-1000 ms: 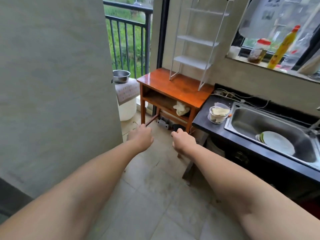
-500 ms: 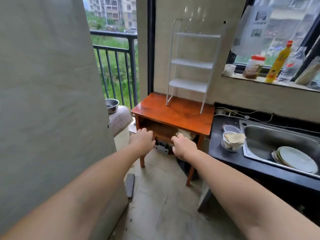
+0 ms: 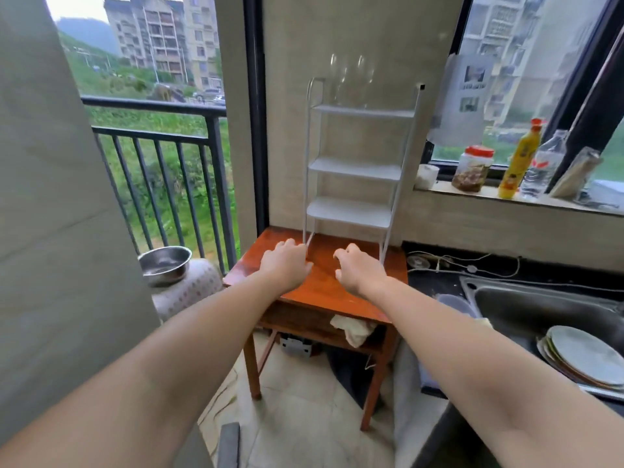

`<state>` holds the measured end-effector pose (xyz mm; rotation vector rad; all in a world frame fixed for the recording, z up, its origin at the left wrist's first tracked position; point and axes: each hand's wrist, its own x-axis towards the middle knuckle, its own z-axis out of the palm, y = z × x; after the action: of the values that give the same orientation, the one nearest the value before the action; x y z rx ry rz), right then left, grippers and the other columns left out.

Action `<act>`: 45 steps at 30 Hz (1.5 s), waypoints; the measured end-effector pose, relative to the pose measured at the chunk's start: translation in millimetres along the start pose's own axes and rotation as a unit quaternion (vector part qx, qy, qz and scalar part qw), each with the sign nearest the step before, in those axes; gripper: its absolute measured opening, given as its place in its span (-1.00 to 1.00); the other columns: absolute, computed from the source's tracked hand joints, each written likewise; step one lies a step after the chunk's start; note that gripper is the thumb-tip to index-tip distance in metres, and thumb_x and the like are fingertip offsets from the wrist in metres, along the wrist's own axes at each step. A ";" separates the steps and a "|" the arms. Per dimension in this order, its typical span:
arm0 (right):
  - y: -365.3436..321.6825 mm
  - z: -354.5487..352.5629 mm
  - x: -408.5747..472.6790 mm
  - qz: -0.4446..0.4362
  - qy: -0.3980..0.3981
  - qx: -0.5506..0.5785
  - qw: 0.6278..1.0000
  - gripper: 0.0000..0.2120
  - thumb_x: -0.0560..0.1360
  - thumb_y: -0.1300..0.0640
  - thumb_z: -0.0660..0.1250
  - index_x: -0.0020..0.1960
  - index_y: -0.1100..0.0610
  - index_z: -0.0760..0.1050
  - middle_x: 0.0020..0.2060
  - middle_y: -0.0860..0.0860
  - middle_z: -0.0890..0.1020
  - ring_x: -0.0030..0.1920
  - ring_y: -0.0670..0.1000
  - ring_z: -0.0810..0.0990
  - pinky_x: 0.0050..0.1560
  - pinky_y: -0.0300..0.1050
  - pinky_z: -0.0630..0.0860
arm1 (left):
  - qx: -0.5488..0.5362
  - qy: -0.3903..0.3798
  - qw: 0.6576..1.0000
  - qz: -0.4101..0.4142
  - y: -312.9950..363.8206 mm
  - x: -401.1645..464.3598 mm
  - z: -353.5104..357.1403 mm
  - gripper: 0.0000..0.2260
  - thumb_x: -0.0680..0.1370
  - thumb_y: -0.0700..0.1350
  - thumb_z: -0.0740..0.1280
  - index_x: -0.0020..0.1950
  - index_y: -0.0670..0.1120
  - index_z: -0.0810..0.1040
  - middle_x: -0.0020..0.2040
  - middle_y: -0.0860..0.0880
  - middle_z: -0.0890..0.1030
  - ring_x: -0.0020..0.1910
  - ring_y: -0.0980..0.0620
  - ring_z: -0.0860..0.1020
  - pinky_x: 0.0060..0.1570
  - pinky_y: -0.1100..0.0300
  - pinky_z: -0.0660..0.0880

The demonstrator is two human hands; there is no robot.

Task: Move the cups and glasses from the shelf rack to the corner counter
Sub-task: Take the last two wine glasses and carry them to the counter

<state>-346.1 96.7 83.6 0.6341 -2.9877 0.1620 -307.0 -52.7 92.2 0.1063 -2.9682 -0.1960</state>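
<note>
A white metal shelf rack [image 3: 358, 170] stands on an orange wooden table [image 3: 317, 285] against the wall. Two clear stemmed glasses [image 3: 351, 79] stand on its top shelf, faint against the wall; the lower shelves look bare. Both my arms reach forward over the table. My left hand [image 3: 287, 265] and my right hand [image 3: 359, 268] hover near the rack's feet with fingers loosely curled, holding nothing. The dark counter [image 3: 435, 282] lies to the right of the table.
A steel sink [image 3: 540, 309] with stacked plates [image 3: 584, 359] is at the right. Jars and bottles [image 3: 513, 167] line the window sill. A steel bowl [image 3: 165, 265] sits on a covered drum by the balcony railing. A grey wall is close on the left.
The view has risen and moved closer to the table. Both hands have advanced from in front of the table to over its top, and their fists have loosened.
</note>
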 end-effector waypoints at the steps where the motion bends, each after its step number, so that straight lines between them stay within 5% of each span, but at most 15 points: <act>1: 4.0 -2.9 17.2 0.000 0.009 0.002 1.000 -0.68 0.59 0.14 0.15 0.32 0.15 0.38 0.28 0.15 0.42 0.15 0.22 0.54 0.00 0.05 0.48 | -0.002 0.008 1.000 0.001 -0.9 17.5 -1.7 -0.64 0.59 0.04 0.18 0.31 -0.10 0.46 0.25 -0.13 0.49 0.25 -0.15 0.45 0.14 -0.06 0.45; 12: 61.3 -92.2 221.8 0.005 0.085 0.026 0.996 -0.67 0.56 0.14 0.13 0.30 0.14 0.42 0.29 0.18 0.42 0.19 0.26 0.51 0.16 0.09 0.49 | -0.090 0.074 0.993 0.011 2.5 231.9 -63.6 -0.67 0.58 -0.03 0.16 0.27 -0.12 0.50 0.26 -0.15 0.48 0.24 -0.17 0.45 0.18 -0.06 0.47; 22: 89.8 -191.5 338.6 0.030 0.305 0.091 0.948 -0.66 0.56 0.18 0.16 0.32 0.14 0.43 0.26 0.15 0.50 0.21 0.17 0.53 0.13 -0.04 0.45 | -0.175 0.181 0.962 0.104 23.4 395.3 -141.1 -0.74 0.56 -0.11 0.20 0.10 -0.20 0.61 0.10 -0.21 0.62 0.10 -0.21 0.56 0.01 0.07 0.50; 25: 105.2 -198.1 373.3 0.094 0.300 0.181 0.932 -0.64 0.53 0.17 0.20 0.32 0.20 0.43 0.20 0.18 0.55 0.18 0.21 0.55 0.15 0.03 0.52 | -0.220 0.181 0.956 0.069 25.5 437.2 -150.7 -0.75 0.53 -0.17 0.20 0.02 -0.30 0.60 0.03 -0.29 0.62 0.04 -0.26 0.57 -0.13 0.12 0.41; 28: 116.9 -200.8 400.7 0.146 0.273 0.268 0.912 -0.58 0.50 0.15 0.23 0.34 0.23 0.37 0.14 0.22 0.60 0.04 0.25 0.62 0.04 0.14 0.60 | -0.310 0.144 0.939 0.029 27.6 472.3 -150.6 -0.75 0.51 -0.23 0.20 0.06 -0.35 0.56 0.05 -0.31 0.62 0.02 -0.27 0.59 -0.04 0.06 0.51; 31: 120.1 -201.9 421.1 0.158 0.234 0.392 0.875 -0.68 0.53 0.16 0.21 0.27 0.19 0.37 -0.07 0.19 0.62 -0.32 0.10 0.60 -0.34 -0.03 0.58 | -0.414 0.092 0.905 -0.005 31.3 496.3 -145.2 -0.87 0.53 -0.26 0.19 -0.01 -0.26 0.49 -0.16 -0.23 0.57 -0.13 -0.19 0.56 -0.26 0.09 0.48; 37: 125.5 -205.1 466.1 0.169 0.153 0.567 0.792 -0.87 0.59 0.26 0.19 0.13 0.22 0.35 -0.29 0.05 0.47 -0.64 -0.08 0.55 -0.60 -0.25 0.50 | -0.529 0.054 0.845 -0.060 35.3 531.4 -141.5 -0.95 0.56 -0.30 0.19 0.00 -0.21 0.36 -0.33 -0.13 0.42 -0.41 -0.02 0.49 -0.42 0.22 0.34; 42: 127.8 -199.1 486.1 0.162 0.125 0.569 0.796 -0.88 0.60 0.25 0.14 -0.11 0.17 0.38 -0.26 0.03 0.49 -0.45 -0.04 0.59 -0.65 -0.34 0.43 | -0.540 0.056 0.837 -0.065 29.9 552.4 -133.2 -0.91 0.54 -0.30 0.20 -0.13 -0.23 0.47 -0.30 -0.12 0.54 -0.54 0.01 0.52 -0.55 0.30 0.37; 45: 129.9 -198.1 491.8 0.160 0.137 0.559 0.802 -0.81 0.61 0.24 0.09 -0.15 0.14 0.37 -0.27 0.02 0.51 -0.61 -0.12 0.56 -0.65 -0.36 0.40 | -0.531 0.070 0.843 -0.053 28.1 553.8 -131.8 -0.80 0.54 -0.29 0.23 -0.29 -0.18 0.42 -0.30 -0.11 0.56 -0.54 0.02 0.50 -0.63 0.39 0.32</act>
<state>-835.4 41.9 319.3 0.0803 -2.3869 1.9057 -831.4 -86.5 313.1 0.1242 -2.2789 -1.6755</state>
